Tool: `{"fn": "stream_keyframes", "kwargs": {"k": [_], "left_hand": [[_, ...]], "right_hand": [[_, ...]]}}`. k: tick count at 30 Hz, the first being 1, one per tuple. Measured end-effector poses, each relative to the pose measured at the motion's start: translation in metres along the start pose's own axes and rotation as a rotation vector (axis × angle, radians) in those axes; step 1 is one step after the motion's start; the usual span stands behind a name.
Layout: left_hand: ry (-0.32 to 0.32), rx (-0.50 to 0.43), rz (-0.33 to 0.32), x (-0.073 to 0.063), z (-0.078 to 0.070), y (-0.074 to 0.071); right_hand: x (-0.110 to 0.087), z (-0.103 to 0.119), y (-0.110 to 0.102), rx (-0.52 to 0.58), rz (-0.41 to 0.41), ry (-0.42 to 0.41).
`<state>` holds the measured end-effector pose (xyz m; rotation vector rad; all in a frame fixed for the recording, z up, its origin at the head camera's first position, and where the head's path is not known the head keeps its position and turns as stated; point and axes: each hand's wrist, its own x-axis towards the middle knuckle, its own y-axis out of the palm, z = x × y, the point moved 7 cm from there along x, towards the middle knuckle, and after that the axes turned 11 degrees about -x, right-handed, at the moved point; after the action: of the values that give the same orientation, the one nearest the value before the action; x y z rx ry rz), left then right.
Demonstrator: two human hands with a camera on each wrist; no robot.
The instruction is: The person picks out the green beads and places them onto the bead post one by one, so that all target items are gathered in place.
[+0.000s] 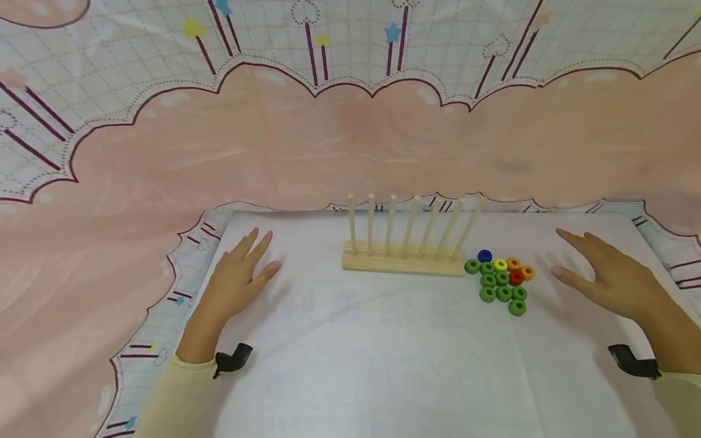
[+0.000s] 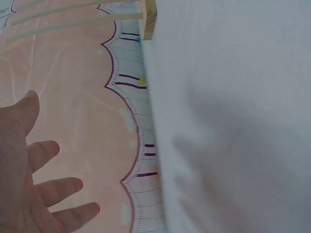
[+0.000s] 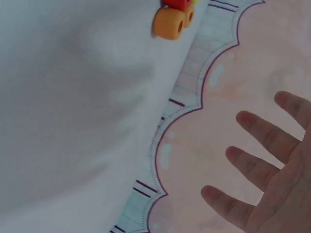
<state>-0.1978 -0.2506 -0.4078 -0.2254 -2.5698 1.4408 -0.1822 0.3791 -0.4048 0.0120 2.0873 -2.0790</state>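
Observation:
A wooden peg rack (image 1: 402,261) with several upright pegs stands near the back of the white table. At its right end lies a cluster of beads: several green beads (image 1: 503,294), a blue bead (image 1: 484,256), a yellow bead (image 1: 500,265), a red bead (image 1: 516,277) and two orange beads (image 1: 527,272). My left hand (image 1: 235,280) hovers left of the rack, fingers spread, holding nothing. To the right of the beads, my right hand (image 1: 613,277) is held above the table with its fingers apart and nothing in it. Both hands cast shadows on the white surface.
The white tabletop (image 1: 383,359) has its far edge just behind the rack. A pink and white patterned cloth (image 1: 350,146) hangs or lies beyond it and along the sides. Each wrist wears a black strap mount (image 1: 234,359).

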Motion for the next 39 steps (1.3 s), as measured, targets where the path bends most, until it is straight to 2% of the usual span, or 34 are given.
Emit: {"fn": "stream_keyframes", "kwargs": {"k": [6, 8, 14, 21, 23, 26, 30, 34, 39], "left_hand": [[0.063, -0.221, -0.06, 0.01, 0.006, 0.019], [0.061, -0.305, -0.078, 0.016, 0.005, 0.025], [-0.043, -0.522, -0.054, 0.03, 0.003, 0.052], [-0.156, -0.701, -0.049, 0.045, -0.007, 0.079], [-0.178, -0.754, -0.044, 0.049, -0.01, 0.087], [-0.175, -0.821, -0.04, 0.054, -0.015, 0.097], [-0.097, -0.832, -0.044, 0.063, -0.021, 0.107], [-0.031, -0.763, -0.05, 0.07, -0.023, 0.113], [0.014, -0.669, 0.0, 0.074, -0.025, 0.116]], "right_hand": [[0.001, 0.0, 0.007, 0.13, -0.075, -0.053], [0.003, 0.001, 0.011, 0.169, -0.089, -0.077], [0.008, 0.002, 0.03, 0.287, -0.049, -0.122], [0.012, 0.013, 0.051, 0.401, 0.082, -0.15], [0.013, 0.016, 0.056, 0.445, 0.114, -0.164], [0.013, 0.02, 0.06, 0.487, 0.144, -0.197], [0.012, 0.023, 0.06, 0.512, 0.189, -0.23], [0.015, 0.023, 0.061, 0.517, 0.239, -0.226], [0.02, 0.025, 0.062, 0.527, 0.249, -0.242]]}}
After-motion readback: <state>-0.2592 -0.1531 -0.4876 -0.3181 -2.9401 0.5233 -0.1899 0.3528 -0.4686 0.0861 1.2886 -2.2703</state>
